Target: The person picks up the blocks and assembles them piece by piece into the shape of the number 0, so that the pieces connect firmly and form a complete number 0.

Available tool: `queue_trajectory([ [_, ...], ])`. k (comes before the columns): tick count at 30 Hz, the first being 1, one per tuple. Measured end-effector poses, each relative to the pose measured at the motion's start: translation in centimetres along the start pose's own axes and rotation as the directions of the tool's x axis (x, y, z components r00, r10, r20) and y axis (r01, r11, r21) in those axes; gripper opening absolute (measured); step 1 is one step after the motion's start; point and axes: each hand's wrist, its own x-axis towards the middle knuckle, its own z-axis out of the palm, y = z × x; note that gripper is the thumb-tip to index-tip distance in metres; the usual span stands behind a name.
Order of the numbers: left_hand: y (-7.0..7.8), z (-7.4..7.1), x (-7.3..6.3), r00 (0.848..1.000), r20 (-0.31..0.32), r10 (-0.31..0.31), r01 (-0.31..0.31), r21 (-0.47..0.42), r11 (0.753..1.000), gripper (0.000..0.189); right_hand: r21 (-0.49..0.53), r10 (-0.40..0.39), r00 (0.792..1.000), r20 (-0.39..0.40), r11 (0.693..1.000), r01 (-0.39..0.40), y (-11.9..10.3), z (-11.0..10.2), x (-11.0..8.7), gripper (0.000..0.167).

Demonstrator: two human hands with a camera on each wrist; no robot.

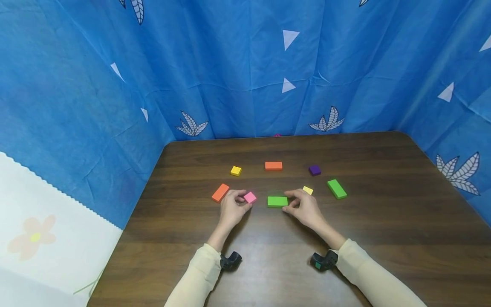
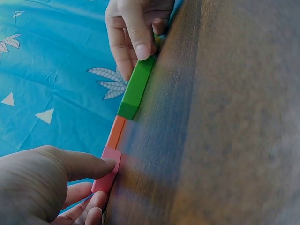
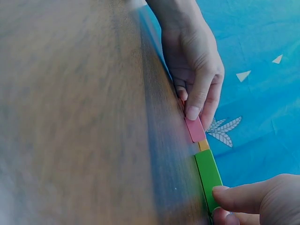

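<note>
Near the middle of the wooden table, my left hand (image 1: 232, 209) pinches a small pink block (image 1: 250, 197) between thumb and fingers. In the left wrist view the thumb lies on the near face of that pink block (image 2: 108, 174). To its right, a longer green block (image 1: 276, 202) has its right end between the thumb and fingers of my right hand (image 1: 308, 210). The right wrist view shows this green block (image 3: 208, 171) with the thumb at its near end. A gap of table separates the two blocks. Part of a yellow block (image 1: 308, 190) shows behind my right hand.
An orange block (image 1: 220, 193) lies just left of my left hand. Farther back are a yellow block (image 1: 235, 171), another orange block (image 1: 273, 166) and a purple block (image 1: 315, 170). A second green block (image 1: 337, 189) lies at the right. Blue curtain (image 1: 249, 72) surrounds the table (image 1: 268, 273).
</note>
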Motion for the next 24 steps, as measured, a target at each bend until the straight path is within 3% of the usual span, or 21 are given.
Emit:
queue_trajectory([
  [13, -0.19, -0.04, -0.24, 1.0, 0.012, 0.014, -0.014, -0.003, 1.0, 0.031, -0.04, -0.038, 0.999, -0.006, 0.999, 0.037, 0.09, 0.12, -0.05, 0.034],
  [20, -0.13, -0.19, -0.47, 0.998, -0.009, 0.063, -0.063, -0.011, 0.998, 0.03, -0.045, -0.06, 0.998, -0.01, 0.997, 0.06, 0.17, 0.07, -0.12, 0.032],
  [24, 0.17, -0.62, -0.92, 0.999, 0.027, 0.027, -0.026, -0.043, 0.999, 0.03, -0.05, -0.074, 0.997, -0.011, 0.996, 0.073, 0.26, -0.04, -0.31, 0.031],
])
